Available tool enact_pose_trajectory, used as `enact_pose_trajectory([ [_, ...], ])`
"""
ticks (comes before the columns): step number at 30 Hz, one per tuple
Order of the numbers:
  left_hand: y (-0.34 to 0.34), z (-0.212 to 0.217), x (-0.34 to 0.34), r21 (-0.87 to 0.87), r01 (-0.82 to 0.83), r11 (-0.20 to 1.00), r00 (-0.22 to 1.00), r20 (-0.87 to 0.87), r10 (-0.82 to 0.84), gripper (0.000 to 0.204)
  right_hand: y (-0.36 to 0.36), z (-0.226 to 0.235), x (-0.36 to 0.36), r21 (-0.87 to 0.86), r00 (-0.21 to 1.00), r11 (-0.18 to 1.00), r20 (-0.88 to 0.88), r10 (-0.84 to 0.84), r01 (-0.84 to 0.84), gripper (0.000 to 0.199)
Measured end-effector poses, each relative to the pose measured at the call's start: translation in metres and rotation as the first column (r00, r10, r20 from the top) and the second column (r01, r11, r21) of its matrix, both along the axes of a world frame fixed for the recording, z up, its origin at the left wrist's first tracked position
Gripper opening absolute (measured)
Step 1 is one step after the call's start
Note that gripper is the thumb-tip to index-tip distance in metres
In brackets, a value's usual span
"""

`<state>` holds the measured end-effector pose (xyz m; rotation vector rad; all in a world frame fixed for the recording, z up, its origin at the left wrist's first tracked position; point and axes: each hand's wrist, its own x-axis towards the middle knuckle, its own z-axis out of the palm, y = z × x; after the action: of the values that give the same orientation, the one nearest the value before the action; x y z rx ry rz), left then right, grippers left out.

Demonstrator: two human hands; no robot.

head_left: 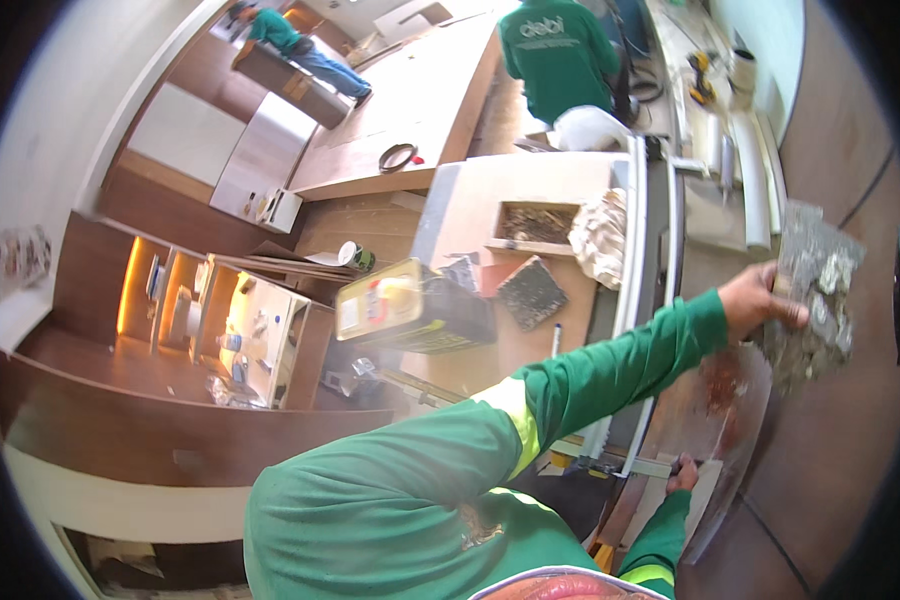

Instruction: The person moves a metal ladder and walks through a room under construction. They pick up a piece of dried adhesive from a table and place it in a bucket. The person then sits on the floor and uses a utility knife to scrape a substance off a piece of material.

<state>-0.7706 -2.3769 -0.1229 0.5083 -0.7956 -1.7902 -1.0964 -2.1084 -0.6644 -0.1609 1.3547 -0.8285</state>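
Nearest to me is the person's green sleeve point(610, 375) with its bright yellow band, the left arm stretching across to my right. The right hand point(683, 475) sits low, fingers curled at the end of a pale bar point(655, 467); I cannot tell whether it really grips it. The left hand point(753, 303) is clamped on the edge of a rough grey plate point(815, 270) crusted with pale lumps, held up at the right, beyond the metal rails point(630, 300).

Left of those rails, I see a workbench point(470, 200) with a dark speckled square point(532, 294), a shallow wooden tray point(528, 247) of brownish bits and a crumpled pale cloth point(600, 240) touching the tray. A rectangular tin point(450, 318) stands near the square.

Farther off, I make out glowing shelves point(170, 290) at the left, and a yellow-and-black drill point(702, 78) near some pale tubes point(748, 180) at the right. A co-worker in green point(555, 65) has their back to me beside a broad platform point(400, 100); farthest, another person point(275, 35) leans over a long brown box point(290, 90).
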Motion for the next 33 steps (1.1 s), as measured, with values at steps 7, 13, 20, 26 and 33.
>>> enact_pose_trajectory([
  [7, 0.191, 0.078, 0.072, 0.093, 0.013, 0.996, 0.997, -0.071, -0.007, 0.078, 0.03, 0.027, 0.056, -0.071, 0.967, 0.965, -0.051, 0.249, -0.252, 0.018],
  [13, 0.362, 0.089, 0.137, 0.201, 0.05, 0.978, 0.992, 0.108, -0.073, 0.083, 0.075, 0.107, 0.116, 0.064, 0.979, 0.977, 0.016, 0.202, -0.203, 0.021],
  [20, 0.523, 0.094, 0.236, 0.283, -0.124, 0.951, 0.992, 0.061, 0.111, 0.08, 0.127, 0.188, 0.131, -0.018, 0.954, 0.956, -0.07, 0.292, -0.294, 0.022],
  [26, 0.639, 0.069, 0.298, 0.41, -0.4, 0.82, 0.903, 0.026, 0.428, 0.067, 0.146, 0.259, 0.168, -0.152, 0.762, 0.768, -0.343, 0.549, -0.622, 0.012],
  [33, 0.708, 0.041, 0.379, 0.377, -0.778, 0.502, 0.56, 0.055, 0.826, 0.051, 0.171, 0.302, 0.206, 0.042, 0.751, 0.773, -0.213, 0.625, -0.632, 0.011],
])
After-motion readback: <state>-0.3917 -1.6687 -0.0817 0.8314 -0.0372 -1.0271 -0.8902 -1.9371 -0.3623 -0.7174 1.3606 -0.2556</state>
